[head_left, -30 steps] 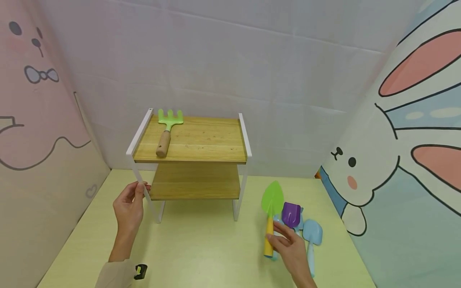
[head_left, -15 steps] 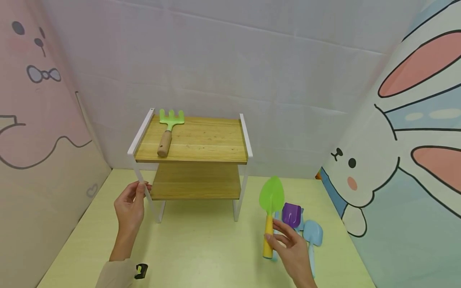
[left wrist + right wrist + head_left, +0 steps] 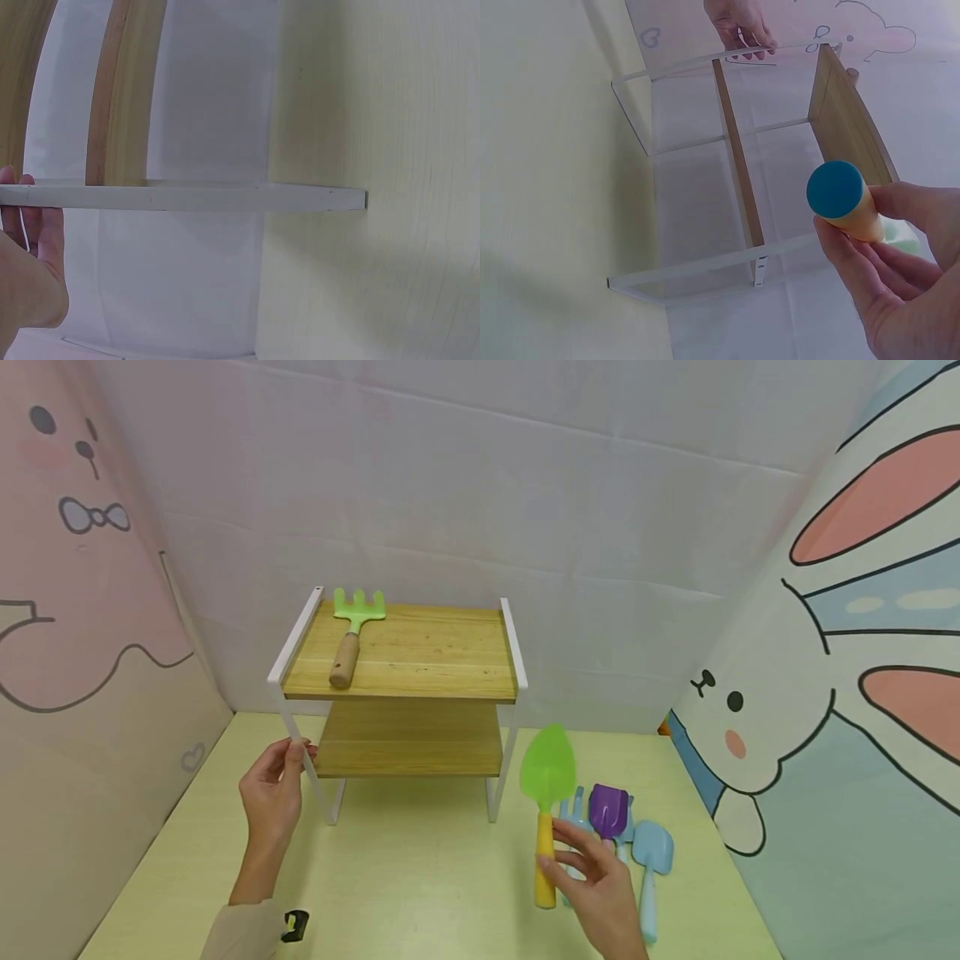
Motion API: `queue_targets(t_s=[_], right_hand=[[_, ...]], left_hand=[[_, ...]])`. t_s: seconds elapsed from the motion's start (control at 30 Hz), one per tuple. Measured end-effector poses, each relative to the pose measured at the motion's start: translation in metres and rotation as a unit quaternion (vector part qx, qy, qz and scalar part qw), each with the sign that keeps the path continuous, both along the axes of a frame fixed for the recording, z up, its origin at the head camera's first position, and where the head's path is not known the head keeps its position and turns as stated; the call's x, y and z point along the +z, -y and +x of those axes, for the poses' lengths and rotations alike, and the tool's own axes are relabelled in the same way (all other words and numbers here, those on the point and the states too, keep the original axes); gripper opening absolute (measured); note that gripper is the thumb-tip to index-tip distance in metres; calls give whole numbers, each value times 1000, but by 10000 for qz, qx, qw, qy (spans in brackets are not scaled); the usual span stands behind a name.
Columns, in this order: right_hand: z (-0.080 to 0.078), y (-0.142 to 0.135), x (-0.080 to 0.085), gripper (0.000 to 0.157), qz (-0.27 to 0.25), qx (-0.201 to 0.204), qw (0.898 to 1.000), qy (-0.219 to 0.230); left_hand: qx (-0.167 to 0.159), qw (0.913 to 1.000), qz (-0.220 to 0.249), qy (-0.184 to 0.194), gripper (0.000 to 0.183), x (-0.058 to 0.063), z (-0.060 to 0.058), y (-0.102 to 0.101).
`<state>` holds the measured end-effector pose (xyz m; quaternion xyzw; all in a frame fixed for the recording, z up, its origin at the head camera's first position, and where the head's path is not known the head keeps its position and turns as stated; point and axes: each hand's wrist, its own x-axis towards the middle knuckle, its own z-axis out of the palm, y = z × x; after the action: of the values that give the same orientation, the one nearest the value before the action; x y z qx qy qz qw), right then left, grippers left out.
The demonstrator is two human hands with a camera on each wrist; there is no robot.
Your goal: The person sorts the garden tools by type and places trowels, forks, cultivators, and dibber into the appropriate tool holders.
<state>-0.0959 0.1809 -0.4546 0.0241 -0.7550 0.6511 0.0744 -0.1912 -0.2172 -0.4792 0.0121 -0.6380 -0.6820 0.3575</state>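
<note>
My right hand point(image 3: 597, 885) pinches the yellow handle of a toy trowel point(image 3: 547, 768) with a green leaf-shaped blade, blade pointing away from me. In the right wrist view, the blue end of the trowel's handle point(image 3: 836, 189) faces the camera between thumb and fingers. My left hand point(image 3: 272, 789) grips the white left front leg of a two-tier shelf point(image 3: 435, 652). The left wrist view has the fingers around that white leg point(image 3: 187, 197). A green toy hand fork point(image 3: 347, 652) with a wooden handle lies on the left of the top board.
Right of the shelf lie a blue toy fork point(image 3: 575, 810), a purple scoop point(image 3: 608, 810) and a light blue shovel point(image 3: 652, 852), close together on the pale table point(image 3: 420, 877). A small black object point(image 3: 296, 926) is beside the left sleeve. Printed cloth walls enclose the sides.
The right hand has moved a little left with the trowel, uncovering more of the blue fork beneath. The left hand keeps its hold on the shelf leg.
</note>
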Motion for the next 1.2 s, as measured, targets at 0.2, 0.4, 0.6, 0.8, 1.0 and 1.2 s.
queue_targets(t_s=[0.2, 0.4, 0.6, 0.8, 1.0, 1.2], right_hand=[[3, 8, 3, 49, -77, 133, 9998, 128], [4, 19, 5, 47, -262, 313, 9990, 205], [2, 29, 2, 45, -343, 656, 9971, 152], [-3, 39, -5, 45, -460, 1157, 9922, 108], [-11, 50, -12, 43, -363, 1368, 9899, -3], [-20, 59, -13, 41, -249, 1515, 9881, -107]], left_hand=[[-5, 10000, 60, 42, 22, 1, 0, -1], [28, 9999, -4, 131, 23, 1, 1, -2], [54, 9999, -61, 133, 23, 2, 1, -1], [21, 9999, 13, 121, 23, 2, 2, -1], [27, 9999, -12, 106, 23, 2, 2, -1], [61, 9998, 48, 180, 23, 1, 2, -1]])
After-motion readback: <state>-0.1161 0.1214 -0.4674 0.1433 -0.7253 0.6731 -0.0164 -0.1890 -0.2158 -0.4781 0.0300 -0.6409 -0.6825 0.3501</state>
